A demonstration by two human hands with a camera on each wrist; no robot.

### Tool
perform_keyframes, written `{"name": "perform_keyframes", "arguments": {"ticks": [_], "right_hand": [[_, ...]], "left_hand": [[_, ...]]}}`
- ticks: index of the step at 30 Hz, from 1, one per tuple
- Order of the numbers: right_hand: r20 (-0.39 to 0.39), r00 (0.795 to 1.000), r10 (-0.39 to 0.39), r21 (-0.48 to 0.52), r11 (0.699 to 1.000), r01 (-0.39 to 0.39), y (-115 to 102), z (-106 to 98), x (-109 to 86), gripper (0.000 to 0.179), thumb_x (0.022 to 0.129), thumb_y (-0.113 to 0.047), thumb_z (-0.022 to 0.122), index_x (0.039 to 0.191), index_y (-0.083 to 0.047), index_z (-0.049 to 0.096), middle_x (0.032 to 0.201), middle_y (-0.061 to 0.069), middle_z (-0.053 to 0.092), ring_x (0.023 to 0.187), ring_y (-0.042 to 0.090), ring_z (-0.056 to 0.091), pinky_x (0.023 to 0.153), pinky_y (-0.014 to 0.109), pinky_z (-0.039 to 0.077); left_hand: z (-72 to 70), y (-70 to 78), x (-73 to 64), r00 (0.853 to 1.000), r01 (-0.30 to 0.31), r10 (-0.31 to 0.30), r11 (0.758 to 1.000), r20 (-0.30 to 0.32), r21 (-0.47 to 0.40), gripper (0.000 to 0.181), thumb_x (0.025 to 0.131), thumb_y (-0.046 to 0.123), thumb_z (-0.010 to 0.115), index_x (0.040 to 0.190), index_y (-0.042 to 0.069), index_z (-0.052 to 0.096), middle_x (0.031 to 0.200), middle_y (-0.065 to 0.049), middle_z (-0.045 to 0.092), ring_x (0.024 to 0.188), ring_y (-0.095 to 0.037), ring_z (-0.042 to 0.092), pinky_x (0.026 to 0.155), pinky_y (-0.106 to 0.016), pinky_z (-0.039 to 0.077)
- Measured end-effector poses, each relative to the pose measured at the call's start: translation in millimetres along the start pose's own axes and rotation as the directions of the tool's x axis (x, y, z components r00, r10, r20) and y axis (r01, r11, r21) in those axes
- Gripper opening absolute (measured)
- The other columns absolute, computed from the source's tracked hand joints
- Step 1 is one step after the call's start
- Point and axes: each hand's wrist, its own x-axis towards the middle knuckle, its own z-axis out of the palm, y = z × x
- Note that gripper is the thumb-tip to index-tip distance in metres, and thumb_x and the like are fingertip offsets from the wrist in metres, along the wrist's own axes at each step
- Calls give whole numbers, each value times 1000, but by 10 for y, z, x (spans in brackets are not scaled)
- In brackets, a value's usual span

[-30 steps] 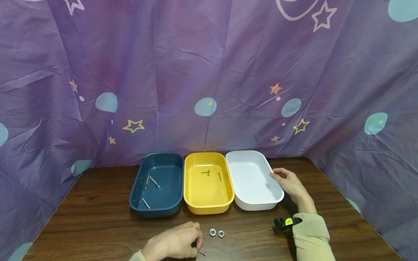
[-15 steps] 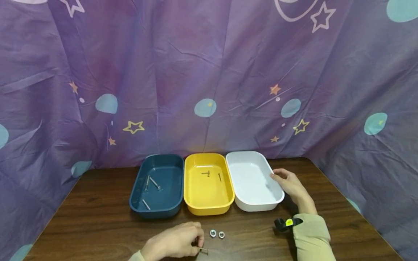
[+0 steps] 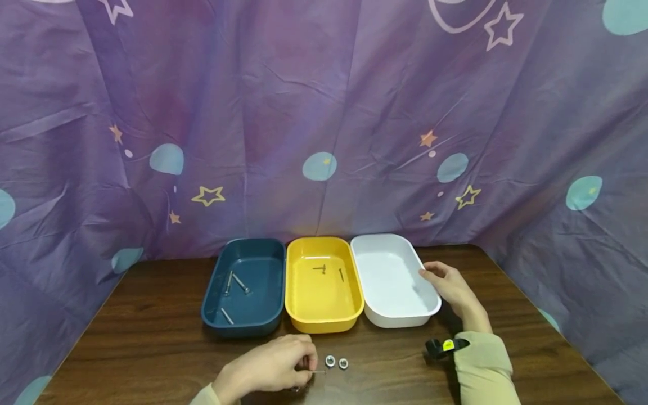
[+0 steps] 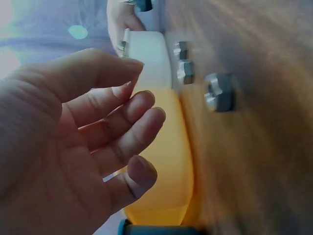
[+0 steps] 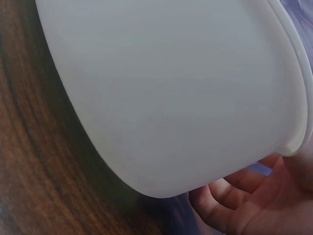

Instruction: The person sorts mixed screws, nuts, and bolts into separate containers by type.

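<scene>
My left hand point(image 3: 275, 363) pinches a small thin screw point(image 3: 319, 372) between thumb and index finger, just above the table. In the left wrist view the threaded end of the screw point(image 4: 122, 48) shows beyond the thumb; the other fingers are loosely bent. Two hex nuts point(image 3: 330, 361) lie right of this hand, and a third nut point(image 3: 296, 388) is partly hidden under it. On the right, my right hand point(image 3: 453, 289) grips the side rim of the white tray point(image 3: 402, 322), thumb on the rim and fingers outside, as the right wrist view point(image 5: 244, 200) hand also shows.
A dark blue tray point(image 3: 243, 331) holds several long bolts. Beside it, a yellow tray point(image 3: 324, 326) contains several small screws. All the trays stand side by side at the back of the wooden table point(image 3: 136, 337), before a purple curtain point(image 3: 273, 112).
My left hand has lifted slightly and moved a little away from the table's front with the pinched screw, uncovering part of a nut. My right hand stays on the white tray.
</scene>
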Motion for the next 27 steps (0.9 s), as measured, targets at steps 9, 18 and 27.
{"name": "perform_keyframes", "arguments": {"ticks": [9,18,27], "right_hand": [[3,1000,2,18,1000,-2,9,25,0,46,97,-26,61,128,8,52,107,18,59,83,15,59,69,29,51],[3,1000,2,23,1000,-2,19,41,-14,45,97,-25,61,127,8,52,106,16,59,83,13,59,69,28,51],[-3,1000,4,-3,1000,-4,-12,11,-12,47,97,-27,61,128,8,52,109,18,59,84,14,59,70,28,51]], "left_hand": [[-194,-52,40,996,2,-10,996,-93,-87,11,87,11,71,85,20,64,81,16,51,75,-1,51,69,-17,44],[-405,-156,273,988,-14,-1,996,-154,-93,9,88,8,68,85,16,64,77,15,53,74,-5,53,69,-21,44],[-697,-318,603,990,40,-45,999,-135,-37,5,90,7,64,89,13,66,78,9,56,72,-9,53,68,-25,46]]}}
